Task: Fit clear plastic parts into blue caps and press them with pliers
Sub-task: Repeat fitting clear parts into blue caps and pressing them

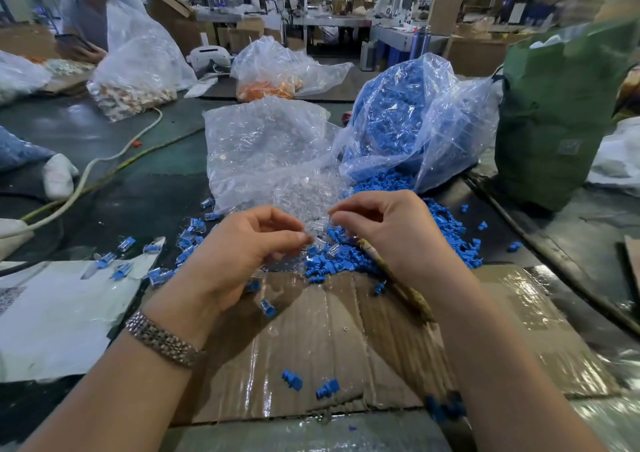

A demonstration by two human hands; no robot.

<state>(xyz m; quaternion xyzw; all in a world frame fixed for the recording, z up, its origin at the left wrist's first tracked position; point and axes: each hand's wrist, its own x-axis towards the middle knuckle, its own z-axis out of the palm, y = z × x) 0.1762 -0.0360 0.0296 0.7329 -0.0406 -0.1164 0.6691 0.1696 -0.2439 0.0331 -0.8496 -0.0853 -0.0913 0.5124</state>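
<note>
My left hand (242,254) has its fingers curled and pinches a small clear plastic part (307,238) at thumb and fingertips. My right hand (384,230) is curled too, thumb and forefinger together just above the pile of blue caps (346,261). The worn pliers (398,282) stick out from under its lower fingers, down along the wrist. Clear parts (301,188) spill from a clear bag (266,140) just beyond both hands. A bag of blue caps (408,122) lies open at the right.
Taped cardboard (346,334) lies under my wrists with loose blue caps (292,379) on it. Several fitted cap pieces (157,275) lie at the left by white paper (59,313). A green bag (561,115) stands right. A cable (86,174) and another person (86,11) are at the left.
</note>
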